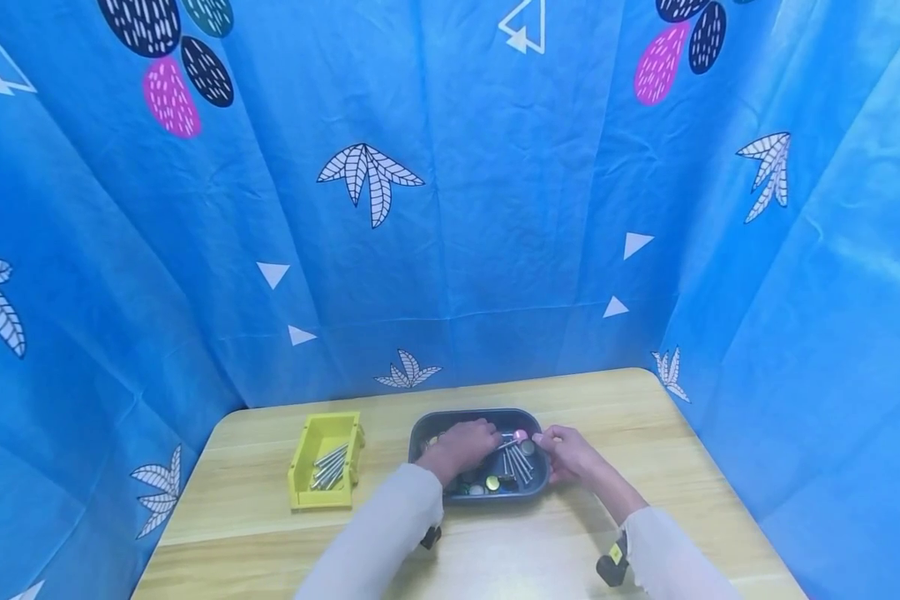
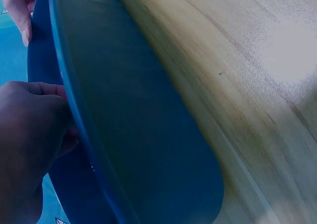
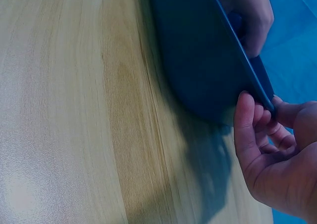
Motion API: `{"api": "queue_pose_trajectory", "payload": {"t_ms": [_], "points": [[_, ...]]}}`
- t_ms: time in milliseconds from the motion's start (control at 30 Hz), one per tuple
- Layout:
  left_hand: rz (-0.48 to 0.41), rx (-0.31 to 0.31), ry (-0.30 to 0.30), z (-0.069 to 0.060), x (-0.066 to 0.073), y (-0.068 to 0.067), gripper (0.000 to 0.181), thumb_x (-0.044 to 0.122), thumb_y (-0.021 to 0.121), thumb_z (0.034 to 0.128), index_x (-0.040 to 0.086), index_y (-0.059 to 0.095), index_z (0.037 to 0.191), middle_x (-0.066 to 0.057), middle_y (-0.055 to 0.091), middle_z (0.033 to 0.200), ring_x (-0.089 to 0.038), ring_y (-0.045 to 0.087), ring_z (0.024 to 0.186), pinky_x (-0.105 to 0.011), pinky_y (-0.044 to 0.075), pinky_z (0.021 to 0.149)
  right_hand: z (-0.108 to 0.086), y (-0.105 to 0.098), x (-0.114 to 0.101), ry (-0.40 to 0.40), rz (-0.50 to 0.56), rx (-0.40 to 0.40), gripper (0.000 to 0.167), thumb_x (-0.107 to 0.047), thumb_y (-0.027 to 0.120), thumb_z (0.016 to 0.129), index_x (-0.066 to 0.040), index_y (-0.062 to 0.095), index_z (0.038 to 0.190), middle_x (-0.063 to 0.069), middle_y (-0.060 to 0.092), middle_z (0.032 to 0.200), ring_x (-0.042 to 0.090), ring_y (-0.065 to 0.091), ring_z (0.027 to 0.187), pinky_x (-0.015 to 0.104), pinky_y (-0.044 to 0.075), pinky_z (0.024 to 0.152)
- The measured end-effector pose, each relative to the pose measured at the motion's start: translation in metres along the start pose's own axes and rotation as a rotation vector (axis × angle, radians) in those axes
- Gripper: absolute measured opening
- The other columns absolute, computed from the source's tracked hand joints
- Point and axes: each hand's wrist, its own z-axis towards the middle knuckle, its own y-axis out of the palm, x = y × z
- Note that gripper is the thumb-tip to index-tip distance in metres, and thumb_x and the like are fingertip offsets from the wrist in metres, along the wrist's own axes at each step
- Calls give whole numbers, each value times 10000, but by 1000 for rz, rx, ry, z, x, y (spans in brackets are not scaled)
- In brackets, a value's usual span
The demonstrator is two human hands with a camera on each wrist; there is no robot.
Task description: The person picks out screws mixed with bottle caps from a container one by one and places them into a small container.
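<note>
A dark oblong tray (image 1: 480,498) stands on the table in the head view, holding silver bolts or nails (image 1: 518,464) and several round cap-like pieces, among them a pink one (image 1: 521,435) and a yellow one (image 1: 492,482). My left hand (image 1: 461,447) reaches down inside it with bent fingers; whatever lies under the fingertips is hidden, also in the left wrist view. At the tray's right end, my right hand (image 1: 570,452) pinches the rim. The right wrist view shows thumb and fingers on either side of the rim, with the tray's outer wall (image 3: 203,50) beside them.
Left of the tray stands a yellow bin (image 1: 321,498) with several silver bolts or nails (image 1: 330,468) in it. Blue patterned cloth (image 1: 495,250) hangs behind the wooden table (image 1: 225,492) and along both its sides.
</note>
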Motion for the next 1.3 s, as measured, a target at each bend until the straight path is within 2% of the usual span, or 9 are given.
{"api": "queue_pose_trajectory", "payload": {"t_ms": [267, 567, 733, 967, 1067, 1200, 1300], "points": [[13, -10, -15, -2, 2, -2, 266, 164, 724, 941, 218, 712, 1200, 51, 747, 1098, -100, 687, 1001, -230, 598, 892, -1, 2, -2, -19, -4, -22, 278, -221, 547, 1067, 56, 538, 1039, 138, 629, 850, 201, 648, 660, 356, 626, 601], [-104, -14, -80, -9, 4, -3, 181, 146, 634, 987, 168, 722, 1143, 5, 751, 1085, -148, 695, 988, -280, 609, 878, -1, 5, -1, -27, 16, -29, 274, -212, 557, 1062, 57, 538, 1015, 136, 622, 827, 210, 638, 650, 354, 616, 580], [-44, 10, -70, -13, 3, -2, 181, 141, 651, 976, 165, 748, 1127, 14, 762, 1056, -135, 702, 945, -254, 611, 835, 1, 5, 1, -14, 23, -21, 272, -210, 551, 1065, 58, 536, 1024, 151, 640, 853, 205, 636, 656, 340, 616, 582], [111, 58, -14, -21, -2, -4, 234, 220, 773, 908, 203, 746, 1140, 55, 757, 1028, -79, 695, 898, -182, 601, 797, -1, 4, 0, -10, 7, -15, 263, -203, 554, 1060, 59, 537, 1053, 175, 639, 887, 203, 627, 649, 340, 607, 580], [142, 51, -6, -26, -4, -10, 322, 272, 820, 866, 196, 732, 1166, 50, 747, 1038, -81, 682, 908, -174, 597, 803, -2, 3, -1, -13, -7, -8, 267, -215, 557, 1060, 52, 546, 1050, 174, 641, 885, 203, 629, 643, 362, 616, 589], [173, 62, -3, -34, -7, -22, 291, 258, 804, 883, 193, 732, 1158, 49, 741, 1036, -85, 678, 919, -182, 598, 819, -2, 2, -2, -16, -22, 2, 276, -227, 550, 1066, 49, 547, 1060, 188, 650, 902, 211, 641, 661, 385, 629, 608], [204, 89, 5, -42, -9, -31, 305, 248, 830, 851, 191, 733, 1135, 52, 741, 1030, -86, 680, 923, -187, 600, 824, -3, 1, -2, -15, -34, 6, 283, -228, 547, 1068, 56, 543, 1074, 186, 650, 891, 207, 643, 663, 390, 633, 615]]}}
